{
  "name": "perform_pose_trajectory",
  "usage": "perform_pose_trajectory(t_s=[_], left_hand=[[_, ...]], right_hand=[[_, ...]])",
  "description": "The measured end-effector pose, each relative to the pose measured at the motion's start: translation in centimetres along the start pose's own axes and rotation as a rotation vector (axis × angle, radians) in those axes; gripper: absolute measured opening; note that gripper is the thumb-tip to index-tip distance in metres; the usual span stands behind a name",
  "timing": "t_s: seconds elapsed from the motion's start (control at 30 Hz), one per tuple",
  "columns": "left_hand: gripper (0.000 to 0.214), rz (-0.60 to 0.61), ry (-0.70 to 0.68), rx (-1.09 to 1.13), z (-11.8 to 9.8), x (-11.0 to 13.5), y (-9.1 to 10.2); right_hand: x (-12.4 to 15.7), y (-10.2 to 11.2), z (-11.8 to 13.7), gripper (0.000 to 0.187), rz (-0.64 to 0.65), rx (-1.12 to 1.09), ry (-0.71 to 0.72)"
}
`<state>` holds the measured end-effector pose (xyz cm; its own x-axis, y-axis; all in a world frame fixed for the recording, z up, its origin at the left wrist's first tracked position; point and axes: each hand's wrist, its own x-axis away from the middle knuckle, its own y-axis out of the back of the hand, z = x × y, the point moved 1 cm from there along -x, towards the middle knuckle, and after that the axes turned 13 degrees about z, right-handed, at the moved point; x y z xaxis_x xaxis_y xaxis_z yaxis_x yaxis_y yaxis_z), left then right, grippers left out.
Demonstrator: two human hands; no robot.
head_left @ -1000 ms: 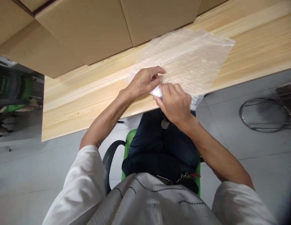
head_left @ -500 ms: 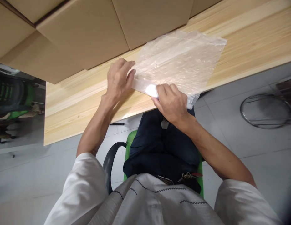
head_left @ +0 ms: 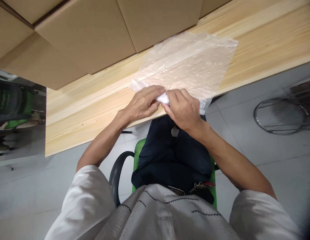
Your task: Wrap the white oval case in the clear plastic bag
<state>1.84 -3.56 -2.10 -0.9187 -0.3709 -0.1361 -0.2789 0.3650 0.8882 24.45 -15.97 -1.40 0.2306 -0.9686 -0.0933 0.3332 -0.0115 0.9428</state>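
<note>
A crinkled sheet of clear plastic film lies on the wooden table. Its near edge is gathered round a white bundle at the table's front edge. My left hand is closed on the left part of this bundle, fingers bent over it. Close beside it, my right hand grips the bundle's right part, thumb below and fingers on top. A loose end of the film sticks out past my right hand. What is inside the bundle, if anything, is hidden.
Large cardboard boxes stand along the far side of the table. A round metal stool frame is on the floor to the right. I sit on a green chair with a black armrest. Another green chair stands at left.
My left hand has moved right and nearer, from the film's left corner to the bundle beside my right hand, and closed on it. My right hand keeps its hold.
</note>
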Motion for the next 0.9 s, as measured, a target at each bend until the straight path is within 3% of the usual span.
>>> perform_pose_trajectory(t_s=[0.5,0.73,0.9], left_hand=[[0.067,0.053,0.031,0.14,-0.4,-1.4,2.3],[0.071,0.099,0.107,0.406,0.5,-2.6,4.2],[0.079,0.08,0.18,0.512,0.8,-3.2,4.5]], right_hand=[[0.4,0.6,-2.3,0.036,-0.021,-0.054,-0.004],[0.9,1.0,-2.1,0.042,-0.035,-0.086,-0.019],[0.6,1.6,-2.7,0.046,-0.008,-0.152,-0.054]])
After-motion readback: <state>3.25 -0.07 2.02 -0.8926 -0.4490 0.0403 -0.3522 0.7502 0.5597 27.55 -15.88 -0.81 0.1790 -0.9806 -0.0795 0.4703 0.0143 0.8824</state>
